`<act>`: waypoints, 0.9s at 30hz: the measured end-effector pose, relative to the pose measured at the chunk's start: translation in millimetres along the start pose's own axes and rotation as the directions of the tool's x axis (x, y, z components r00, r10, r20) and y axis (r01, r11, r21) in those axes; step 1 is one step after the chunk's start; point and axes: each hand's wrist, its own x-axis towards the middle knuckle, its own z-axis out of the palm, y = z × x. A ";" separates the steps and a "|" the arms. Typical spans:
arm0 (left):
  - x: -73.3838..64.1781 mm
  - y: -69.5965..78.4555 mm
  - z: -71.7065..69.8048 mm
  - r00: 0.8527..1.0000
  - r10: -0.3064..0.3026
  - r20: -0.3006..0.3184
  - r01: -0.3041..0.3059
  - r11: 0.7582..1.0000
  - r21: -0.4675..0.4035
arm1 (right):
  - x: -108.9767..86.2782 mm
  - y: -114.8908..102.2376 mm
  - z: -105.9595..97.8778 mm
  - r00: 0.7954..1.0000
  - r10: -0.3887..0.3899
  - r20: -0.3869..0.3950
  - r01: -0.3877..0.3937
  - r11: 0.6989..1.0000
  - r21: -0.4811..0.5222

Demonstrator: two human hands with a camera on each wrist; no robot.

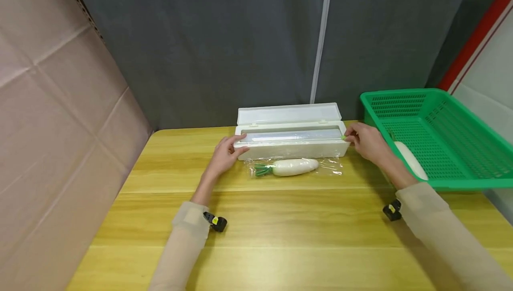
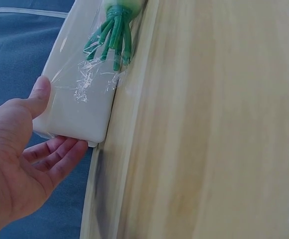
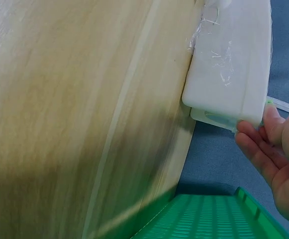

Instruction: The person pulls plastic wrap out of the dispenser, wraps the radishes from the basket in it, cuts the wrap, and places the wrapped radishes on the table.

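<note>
A white cling film dispenser (image 1: 294, 150) stands at the table's back with its lid (image 1: 288, 114) raised and a film roll (image 1: 292, 135) inside. My left hand (image 1: 225, 155) grips its left end, thumb on the front face and fingers at the end wall in the left wrist view. At the right end, my right hand (image 1: 366, 141) pinches a small green slide cutter (image 1: 343, 137) between thumb and fingers; it is mostly hidden in the right wrist view. Clear cling film (image 1: 330, 166) hangs down the front. On it lies a white radish (image 1: 295, 167) with green stems (image 1: 262, 170).
A green plastic basket (image 1: 445, 185) sits at the right, with another white radish (image 1: 410, 159) along its left side. Behind the wooden table (image 1: 280, 233) hangs a dark grey curtain (image 1: 200, 50). A pale sheet (image 1: 60, 139) covers the left side.
</note>
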 end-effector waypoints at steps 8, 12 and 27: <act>-2.4 3.3 2.6 1.000 -0.015 -0.020 0.015 1.000 -0.009 | -1.7 0.0 -0.9 0.999 0.053 0.008 -0.053 0.998 0.018; -6.0 7.7 4.5 0.999 -0.031 -0.037 0.030 0.999 -0.013 | -3.6 -1.4 -1.0 0.996 0.088 0.014 -0.088 0.995 0.040; -14.2 17.1 10.2 0.980 0.029 -0.196 -0.050 0.993 -0.103 | -5.4 -5.8 -0.1 0.993 0.122 -0.013 -0.121 0.992 0.044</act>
